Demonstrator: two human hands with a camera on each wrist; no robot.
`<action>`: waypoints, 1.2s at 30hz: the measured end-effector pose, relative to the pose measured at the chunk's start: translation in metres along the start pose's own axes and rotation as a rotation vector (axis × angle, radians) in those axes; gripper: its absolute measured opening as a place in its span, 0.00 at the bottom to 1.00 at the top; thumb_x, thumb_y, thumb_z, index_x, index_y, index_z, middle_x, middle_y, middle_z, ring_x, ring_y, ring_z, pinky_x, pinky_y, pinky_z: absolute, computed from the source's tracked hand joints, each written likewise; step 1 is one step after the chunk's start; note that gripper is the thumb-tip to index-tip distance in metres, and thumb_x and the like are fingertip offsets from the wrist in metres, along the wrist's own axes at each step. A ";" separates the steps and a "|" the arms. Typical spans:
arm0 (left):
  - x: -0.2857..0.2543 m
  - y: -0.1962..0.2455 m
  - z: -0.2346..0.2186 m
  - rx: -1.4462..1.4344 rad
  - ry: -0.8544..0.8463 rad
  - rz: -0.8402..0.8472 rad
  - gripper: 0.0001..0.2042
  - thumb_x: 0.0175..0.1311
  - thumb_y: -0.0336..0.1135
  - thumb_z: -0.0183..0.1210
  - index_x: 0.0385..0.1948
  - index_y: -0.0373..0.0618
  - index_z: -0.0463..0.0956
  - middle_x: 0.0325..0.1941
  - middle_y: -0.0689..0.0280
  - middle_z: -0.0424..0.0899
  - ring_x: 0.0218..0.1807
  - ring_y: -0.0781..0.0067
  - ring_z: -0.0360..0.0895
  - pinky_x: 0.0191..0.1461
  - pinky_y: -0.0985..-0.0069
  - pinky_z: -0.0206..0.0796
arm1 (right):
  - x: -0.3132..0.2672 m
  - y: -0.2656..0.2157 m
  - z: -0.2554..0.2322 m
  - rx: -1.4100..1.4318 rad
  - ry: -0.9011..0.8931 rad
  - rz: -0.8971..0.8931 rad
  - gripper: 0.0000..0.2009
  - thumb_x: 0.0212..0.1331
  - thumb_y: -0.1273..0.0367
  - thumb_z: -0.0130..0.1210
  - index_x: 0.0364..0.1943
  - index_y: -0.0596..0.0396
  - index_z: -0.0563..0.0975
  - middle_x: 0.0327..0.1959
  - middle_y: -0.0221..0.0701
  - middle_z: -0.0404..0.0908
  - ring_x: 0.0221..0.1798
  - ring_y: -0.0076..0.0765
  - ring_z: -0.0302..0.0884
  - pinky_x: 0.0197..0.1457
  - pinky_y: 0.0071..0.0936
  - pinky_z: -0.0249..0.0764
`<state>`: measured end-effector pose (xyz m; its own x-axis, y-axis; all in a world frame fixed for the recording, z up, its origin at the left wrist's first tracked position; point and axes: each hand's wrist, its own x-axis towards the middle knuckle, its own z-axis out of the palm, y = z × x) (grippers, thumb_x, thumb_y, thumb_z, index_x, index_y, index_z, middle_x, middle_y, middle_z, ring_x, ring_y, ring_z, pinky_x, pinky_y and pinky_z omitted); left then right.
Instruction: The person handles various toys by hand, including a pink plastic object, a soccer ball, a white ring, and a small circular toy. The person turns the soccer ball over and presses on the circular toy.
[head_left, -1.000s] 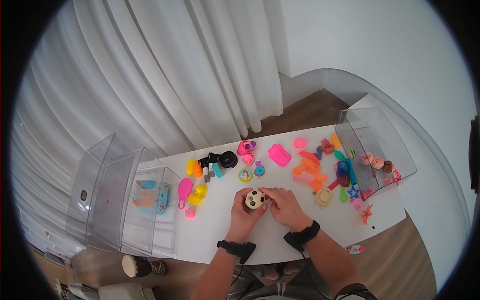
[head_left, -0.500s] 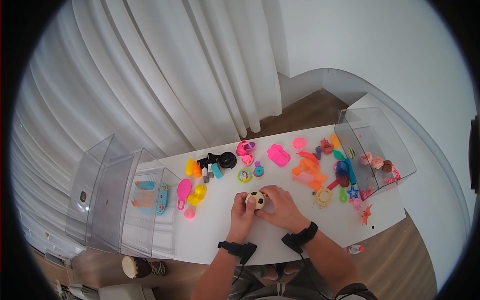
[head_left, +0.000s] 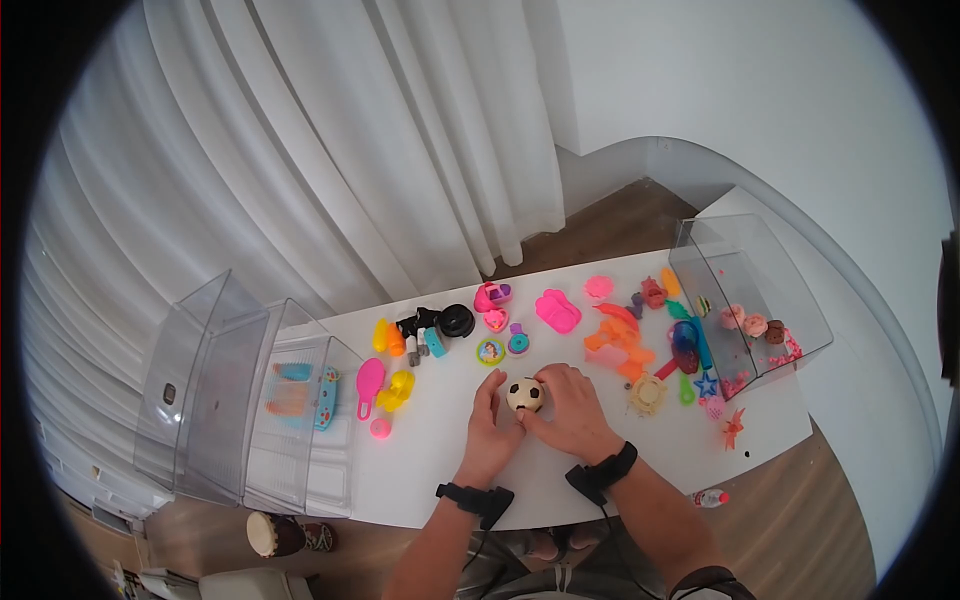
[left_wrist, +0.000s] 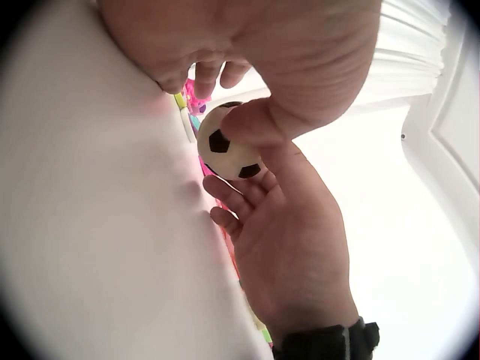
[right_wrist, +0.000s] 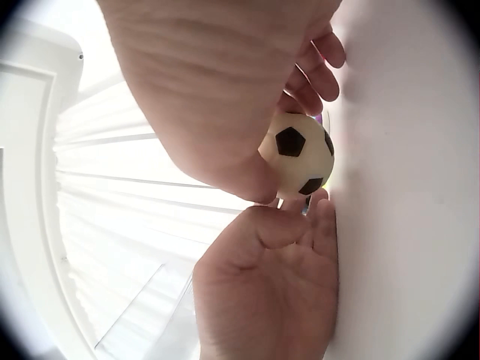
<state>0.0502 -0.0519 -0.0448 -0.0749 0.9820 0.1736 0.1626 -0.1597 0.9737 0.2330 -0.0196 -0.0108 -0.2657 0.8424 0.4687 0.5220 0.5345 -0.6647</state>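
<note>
A small white ball with black patches (head_left: 524,394) is between both hands above the white table. My right hand (head_left: 578,415) pinches it, thumb on the near side and fingers on the far side. Beside it, my left hand (head_left: 487,435) has its fingers extended, with a gap to the ball in the head view. In the left wrist view the left thumb overlaps the ball (left_wrist: 229,158); contact is unclear. The right wrist view has the ball (right_wrist: 310,161) against the right hand (right_wrist: 217,97), with the left hand (right_wrist: 262,300) relaxed below.
Left on the table (head_left: 420,480) are a clear drawer bin (head_left: 330,470), a pink paddle (head_left: 370,380) and yellow toys (head_left: 397,388). Several colourful toys lie beyond the hands and to the right, near a clear box (head_left: 780,250) holding pink pieces.
The left fingers have let go of the ball and spread away from it. The ball has shifted slightly right and turned, and is now in the right hand.
</note>
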 end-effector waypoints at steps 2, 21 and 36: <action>0.000 0.006 0.003 0.086 -0.045 0.029 0.45 0.61 0.20 0.67 0.81 0.43 0.53 0.80 0.54 0.65 0.80 0.60 0.66 0.84 0.64 0.55 | 0.000 0.003 0.001 -0.040 0.014 -0.059 0.27 0.52 0.55 0.73 0.50 0.53 0.76 0.53 0.38 0.79 0.55 0.50 0.77 0.58 0.47 0.71; -0.001 0.007 0.007 0.241 -0.048 0.097 0.48 0.55 0.25 0.78 0.78 0.39 0.56 0.66 0.56 0.77 0.67 0.62 0.78 0.72 0.66 0.71 | -0.001 0.003 0.001 0.010 -0.062 -0.010 0.24 0.56 0.56 0.72 0.54 0.50 0.80 0.50 0.33 0.85 0.58 0.48 0.78 0.62 0.49 0.70; -0.002 0.012 0.006 0.296 -0.033 0.103 0.48 0.56 0.27 0.78 0.77 0.38 0.56 0.67 0.54 0.76 0.68 0.62 0.77 0.72 0.66 0.71 | 0.001 0.000 -0.002 0.078 -0.029 0.021 0.26 0.60 0.55 0.69 0.59 0.52 0.80 0.51 0.34 0.86 0.58 0.47 0.79 0.62 0.49 0.70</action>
<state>0.0584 -0.0546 -0.0348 -0.0124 0.9657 0.2595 0.4478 -0.2267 0.8649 0.2339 -0.0192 -0.0092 -0.2793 0.8546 0.4377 0.4635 0.5192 -0.7180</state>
